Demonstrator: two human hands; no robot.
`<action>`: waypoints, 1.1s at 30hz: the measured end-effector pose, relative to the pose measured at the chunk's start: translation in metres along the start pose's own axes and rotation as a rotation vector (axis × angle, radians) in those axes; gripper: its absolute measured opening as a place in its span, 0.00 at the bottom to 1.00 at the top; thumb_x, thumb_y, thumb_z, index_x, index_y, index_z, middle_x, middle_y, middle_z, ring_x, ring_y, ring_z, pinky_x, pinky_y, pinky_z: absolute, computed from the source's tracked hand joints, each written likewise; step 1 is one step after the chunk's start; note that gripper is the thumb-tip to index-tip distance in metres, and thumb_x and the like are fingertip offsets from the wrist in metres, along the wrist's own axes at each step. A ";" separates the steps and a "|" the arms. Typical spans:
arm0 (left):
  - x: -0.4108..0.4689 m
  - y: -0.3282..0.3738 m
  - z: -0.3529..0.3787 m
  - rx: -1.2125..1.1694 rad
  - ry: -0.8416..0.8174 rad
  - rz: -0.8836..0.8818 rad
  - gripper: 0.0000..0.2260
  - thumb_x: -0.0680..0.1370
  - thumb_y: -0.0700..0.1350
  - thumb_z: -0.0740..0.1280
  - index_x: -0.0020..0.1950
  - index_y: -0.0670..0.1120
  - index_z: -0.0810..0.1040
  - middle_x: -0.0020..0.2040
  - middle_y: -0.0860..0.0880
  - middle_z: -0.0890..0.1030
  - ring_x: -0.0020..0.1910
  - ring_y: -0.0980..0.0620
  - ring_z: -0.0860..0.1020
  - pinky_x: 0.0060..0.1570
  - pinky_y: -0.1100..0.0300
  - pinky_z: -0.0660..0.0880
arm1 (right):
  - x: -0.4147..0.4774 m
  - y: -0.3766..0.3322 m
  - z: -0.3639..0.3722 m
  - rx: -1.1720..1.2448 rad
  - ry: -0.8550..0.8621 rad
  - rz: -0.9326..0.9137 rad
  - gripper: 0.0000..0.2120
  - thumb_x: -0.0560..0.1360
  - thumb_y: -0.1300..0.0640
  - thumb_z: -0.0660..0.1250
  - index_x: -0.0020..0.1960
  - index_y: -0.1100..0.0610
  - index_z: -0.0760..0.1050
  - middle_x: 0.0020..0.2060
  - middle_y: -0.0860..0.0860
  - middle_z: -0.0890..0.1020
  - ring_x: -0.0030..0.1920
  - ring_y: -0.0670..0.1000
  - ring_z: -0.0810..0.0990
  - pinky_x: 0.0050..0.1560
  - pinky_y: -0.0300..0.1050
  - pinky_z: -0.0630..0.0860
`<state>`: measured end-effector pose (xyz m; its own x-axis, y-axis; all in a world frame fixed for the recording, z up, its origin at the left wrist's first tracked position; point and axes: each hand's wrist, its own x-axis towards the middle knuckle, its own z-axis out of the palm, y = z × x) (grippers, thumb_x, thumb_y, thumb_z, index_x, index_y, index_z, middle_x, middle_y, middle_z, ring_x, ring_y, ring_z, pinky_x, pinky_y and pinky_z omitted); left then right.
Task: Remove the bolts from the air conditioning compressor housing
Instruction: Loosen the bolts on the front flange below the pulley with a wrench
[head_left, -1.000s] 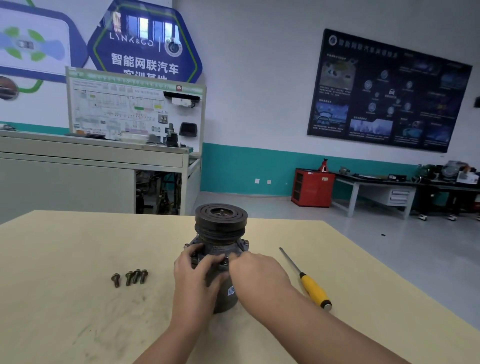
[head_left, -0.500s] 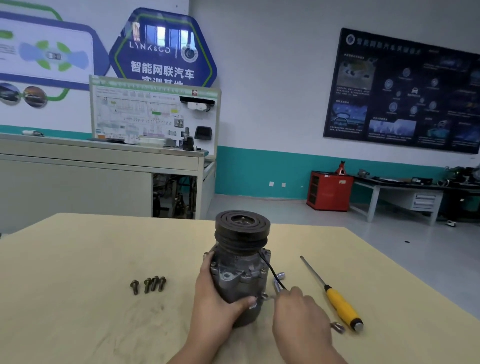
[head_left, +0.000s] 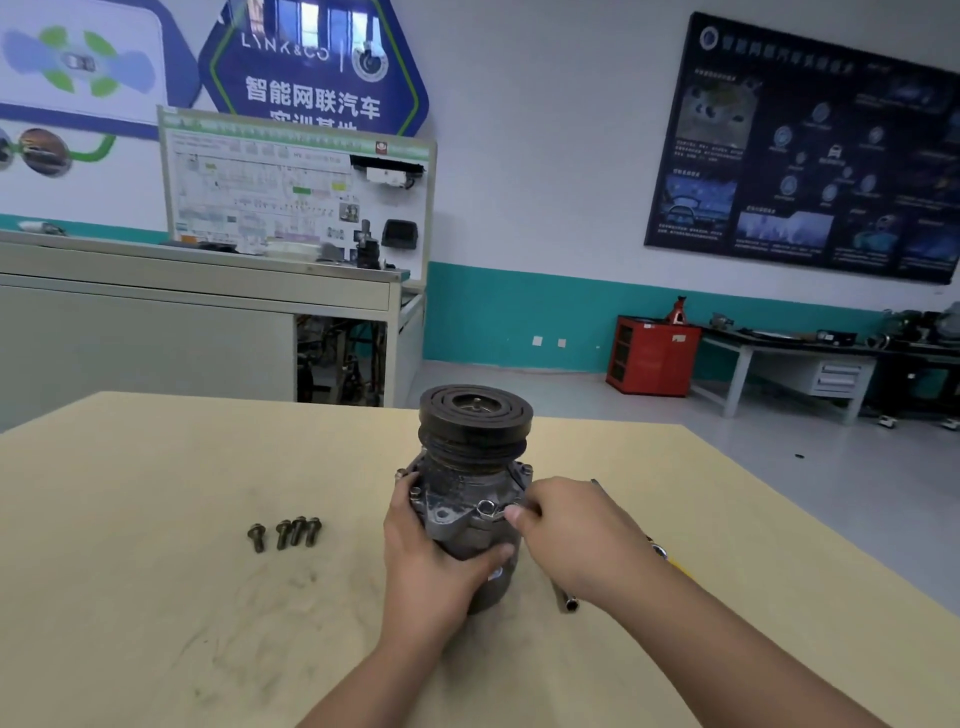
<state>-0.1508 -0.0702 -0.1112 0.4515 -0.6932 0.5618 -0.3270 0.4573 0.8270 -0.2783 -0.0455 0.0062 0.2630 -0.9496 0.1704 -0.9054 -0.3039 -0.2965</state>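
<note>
Right hand (head_left: 571, 530) back up at compressor (head_left: 467, 473) flange bolt (head_left: 488, 506).

The compressor (head_left: 462, 491) is grey, its pulley (head_left: 475, 415) black, the table (head_left: 156, 571) pale yellow, bolts (head_left: 285, 532) dark.

The room is lit evenly and fairly brightly by diffuse indoor light. Shadows are faint. A soft dark patch lies on the table (head_left: 156, 519) around the base of the compressor (head_left: 472, 467), and the four loose bolts (head_left: 285, 532) on the left cast only thin ones. A window reflection glares on the blue sign (head_left: 311, 88) at far left. The wide lens bends lines near the edges, so the dark poster (head_left: 805, 156) at far right leans and its text is too soft to read. The right hand (head_left: 576, 535) looks slightly smeared where it pinches a bolt (head_left: 505, 509).
</note>
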 end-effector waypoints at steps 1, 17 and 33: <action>0.000 0.000 0.000 0.005 0.003 -0.001 0.50 0.55 0.44 0.84 0.67 0.59 0.57 0.61 0.60 0.67 0.63 0.58 0.67 0.64 0.57 0.67 | 0.004 -0.002 0.000 0.007 -0.022 0.011 0.16 0.79 0.47 0.58 0.36 0.53 0.65 0.36 0.52 0.73 0.42 0.56 0.72 0.38 0.45 0.65; 0.000 -0.003 0.002 0.049 0.006 -0.040 0.50 0.55 0.49 0.83 0.69 0.58 0.58 0.65 0.55 0.66 0.66 0.54 0.66 0.65 0.49 0.69 | 0.006 -0.003 -0.003 -0.193 -0.064 -0.052 0.10 0.81 0.47 0.56 0.48 0.52 0.71 0.44 0.53 0.75 0.42 0.55 0.71 0.39 0.44 0.65; 0.001 0.005 0.000 0.023 -0.020 -0.071 0.48 0.54 0.50 0.81 0.68 0.55 0.59 0.64 0.47 0.73 0.64 0.46 0.72 0.61 0.45 0.72 | -0.005 -0.013 0.009 -0.562 0.008 -0.242 0.06 0.77 0.65 0.55 0.51 0.56 0.61 0.54 0.55 0.79 0.55 0.57 0.80 0.31 0.42 0.60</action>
<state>-0.1521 -0.0684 -0.1068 0.4577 -0.7343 0.5014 -0.3138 0.3942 0.8638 -0.2643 -0.0373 0.0004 0.4825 -0.8575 0.1788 -0.8582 -0.4218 0.2925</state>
